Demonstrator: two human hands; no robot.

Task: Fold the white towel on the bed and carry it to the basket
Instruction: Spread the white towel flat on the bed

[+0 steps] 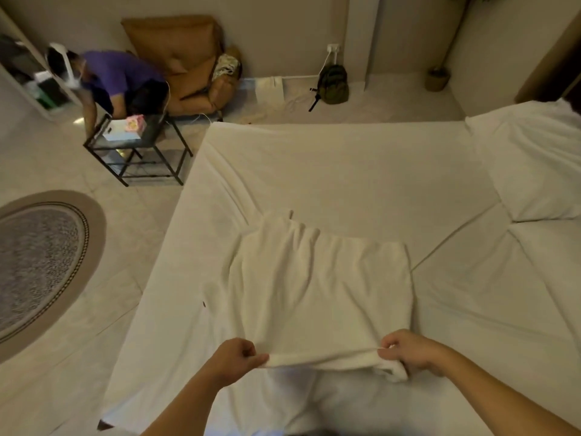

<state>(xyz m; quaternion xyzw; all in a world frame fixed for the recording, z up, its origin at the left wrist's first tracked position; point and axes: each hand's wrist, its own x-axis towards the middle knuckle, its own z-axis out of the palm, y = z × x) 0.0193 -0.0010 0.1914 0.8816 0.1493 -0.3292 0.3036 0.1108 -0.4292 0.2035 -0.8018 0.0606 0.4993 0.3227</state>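
Hands pinch one white towel [314,287] on one bed [345,171], left hand [234,361] and right hand [412,352] apart.

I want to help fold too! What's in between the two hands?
The head view shows the near edge of the white towel stretched between them: the left hand pinches one corner, the right hand the other.
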